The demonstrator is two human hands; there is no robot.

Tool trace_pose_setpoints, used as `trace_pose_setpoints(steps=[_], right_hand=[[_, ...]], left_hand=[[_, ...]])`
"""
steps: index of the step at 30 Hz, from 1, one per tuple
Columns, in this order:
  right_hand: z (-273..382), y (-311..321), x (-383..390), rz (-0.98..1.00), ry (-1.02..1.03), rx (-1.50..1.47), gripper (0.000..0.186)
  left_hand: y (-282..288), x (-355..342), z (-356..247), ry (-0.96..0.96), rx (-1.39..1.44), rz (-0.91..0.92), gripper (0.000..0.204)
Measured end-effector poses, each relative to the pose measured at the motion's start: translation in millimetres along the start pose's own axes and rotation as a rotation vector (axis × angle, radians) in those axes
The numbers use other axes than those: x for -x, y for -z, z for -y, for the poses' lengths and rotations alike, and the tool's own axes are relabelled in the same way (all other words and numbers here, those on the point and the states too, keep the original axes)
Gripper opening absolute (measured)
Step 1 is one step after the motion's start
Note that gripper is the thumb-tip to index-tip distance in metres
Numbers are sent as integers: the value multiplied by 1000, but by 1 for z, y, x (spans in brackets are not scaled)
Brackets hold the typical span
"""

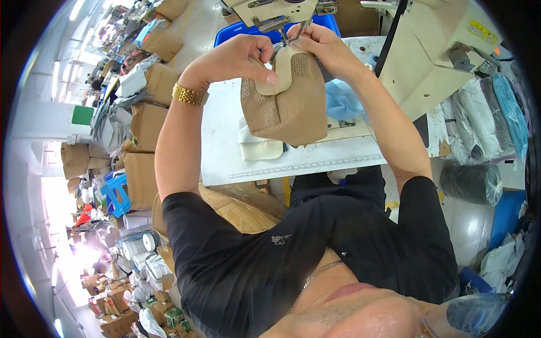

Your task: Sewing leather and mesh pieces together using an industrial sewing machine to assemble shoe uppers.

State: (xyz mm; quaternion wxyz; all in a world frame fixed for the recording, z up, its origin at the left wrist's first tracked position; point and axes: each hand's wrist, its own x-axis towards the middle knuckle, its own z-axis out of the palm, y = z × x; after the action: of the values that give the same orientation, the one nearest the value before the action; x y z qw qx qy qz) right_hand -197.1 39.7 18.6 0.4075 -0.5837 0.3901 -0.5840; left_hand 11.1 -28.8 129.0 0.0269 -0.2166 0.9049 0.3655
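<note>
Cardboard boxes (148, 127), bundles and loose goods crowd the workroom off to the person's left, and plastic-wrapped rolls (479, 118) lie just past the right edge of the desk (225, 149). Its white top carries a ruler strip (304, 166) along the near edge, and a large opened carton (242, 205) sits below the near left corner. From where I stand, the cream sewing machine (428, 62) fills the far right part, its arm reaching over towards the middle of the far edge, where a blue tub (231, 32) shows beyond.

Between the person's hands, right by the presser foot (284, 38), is a boxy tan mesh piece (301, 107) with a smooth beige band (292, 62) at its top. It is over the middle of the desk; whether its lower end touches the top, I can't tell. The left hand (242, 61), with a gold watch (189, 94) at the wrist, has its fingers curled and nearly closed, the thumb pressed on the band. The right hand (324, 49) bends its fingers close around the band's far end, beside the foot; I can't make out the exact pinch. Cream flat pieces (262, 149) lie partly under the mesh, nearer the front edge, and a crumpled light blue cloth (344, 101) rests to its right.
</note>
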Motion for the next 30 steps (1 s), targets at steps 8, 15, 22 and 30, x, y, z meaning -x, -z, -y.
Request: trace_pose_setpoints(steps=[8,15,22,30], right_hand=[[-16,9,-14,-234,55,348,27],[97,-34,89,-99,203,293,32],[64,-14,72,-99,79,561,35],[30,-8,51,-257,19,188,20]], left_hand=[[-9,-9,25,-58,230,-243,35],[-32,-2,18,-139,323,-427,36],[-58,-11,16,-200,213,-711,35],[-76,-14,12,-201,353,-991,26]])
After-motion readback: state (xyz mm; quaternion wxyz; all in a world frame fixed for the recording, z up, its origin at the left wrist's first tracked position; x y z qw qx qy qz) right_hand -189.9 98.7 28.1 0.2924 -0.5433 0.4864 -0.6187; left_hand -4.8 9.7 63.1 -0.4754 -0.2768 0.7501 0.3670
